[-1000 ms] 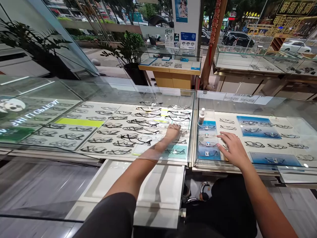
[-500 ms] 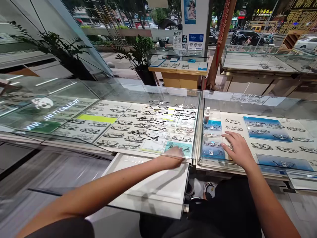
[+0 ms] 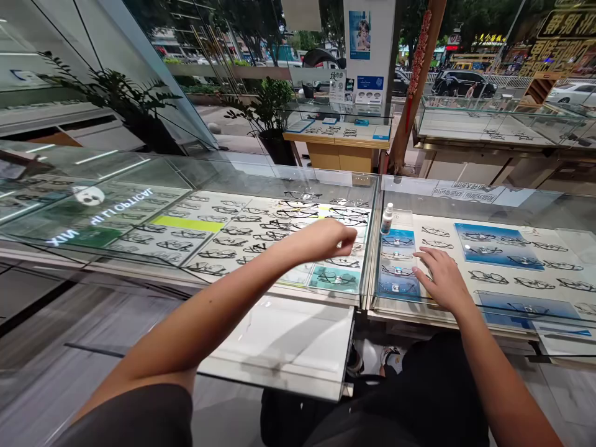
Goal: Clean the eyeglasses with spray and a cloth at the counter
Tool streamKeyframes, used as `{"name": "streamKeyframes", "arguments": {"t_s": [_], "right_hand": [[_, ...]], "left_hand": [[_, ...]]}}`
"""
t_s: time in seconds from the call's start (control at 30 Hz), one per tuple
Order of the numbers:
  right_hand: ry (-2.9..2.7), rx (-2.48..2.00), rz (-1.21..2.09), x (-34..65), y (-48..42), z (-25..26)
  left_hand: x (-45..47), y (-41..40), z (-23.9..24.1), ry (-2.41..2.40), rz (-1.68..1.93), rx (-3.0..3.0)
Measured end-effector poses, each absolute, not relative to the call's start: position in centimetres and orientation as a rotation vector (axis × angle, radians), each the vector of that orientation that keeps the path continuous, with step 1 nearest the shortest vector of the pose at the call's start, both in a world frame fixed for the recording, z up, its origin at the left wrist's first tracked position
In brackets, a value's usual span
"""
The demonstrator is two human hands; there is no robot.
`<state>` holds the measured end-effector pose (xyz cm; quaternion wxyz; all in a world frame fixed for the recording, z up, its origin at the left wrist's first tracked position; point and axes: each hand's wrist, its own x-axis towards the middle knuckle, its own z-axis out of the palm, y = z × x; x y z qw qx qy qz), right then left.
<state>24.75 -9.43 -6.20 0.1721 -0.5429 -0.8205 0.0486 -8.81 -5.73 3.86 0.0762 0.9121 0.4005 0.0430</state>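
Observation:
My left hand [image 3: 331,238] hovers over the left display case, its fingers curled together with the tips hidden from me. Whatever they may hold, I cannot make out. Below and around it lie rows of eyeglasses [image 3: 218,254], and one pair sits on a turquoise card [image 3: 317,284]. Fingers spread, my right hand [image 3: 440,278] rests at the right display case and appears to hold nothing. Beside its fingertips is a blue strip [image 3: 382,287] with several eyeglasses. A white spray bottle [image 3: 387,220] stands upright past that strip.
A white drawer [image 3: 288,338] is pulled out beneath the left case, in front of my body. More eyeglasses lie on a blue card [image 3: 500,257] at the right. Across the aisle stand another display counter [image 3: 326,144] and a potted plant [image 3: 274,139].
My left hand has risen and moved away from the turquoise card, deeper over the left case, uncovering the eyeglasses on that card. My right hand stays nearly where it was.

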Motion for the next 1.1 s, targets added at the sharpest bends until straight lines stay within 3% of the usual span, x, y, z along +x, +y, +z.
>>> {"name": "streamKeyframes", "arguments": {"t_s": [0.13, 0.6, 0.83, 1.1], "right_hand": [[-2.319, -1.502, 0.126, 24.7, -9.4, -6.3], [-2.304, -1.496, 0.143, 24.5, -9.3, -6.4], [-2.300, -1.496, 0.151, 24.6, -9.2, -6.4], [-2.298, -1.507, 0.145, 24.7, -9.2, -6.6]], "left_hand": [[-9.2, 0.1, 3.0, 1.575, 0.083, 2.782], [-8.5, 6.1, -1.6, 1.653, -0.048, 2.846], [-7.7, 2.8, -0.3, 1.651, -0.029, 2.845], [-8.4, -9.9, 4.5, 1.325, 0.017, 2.789]]}}
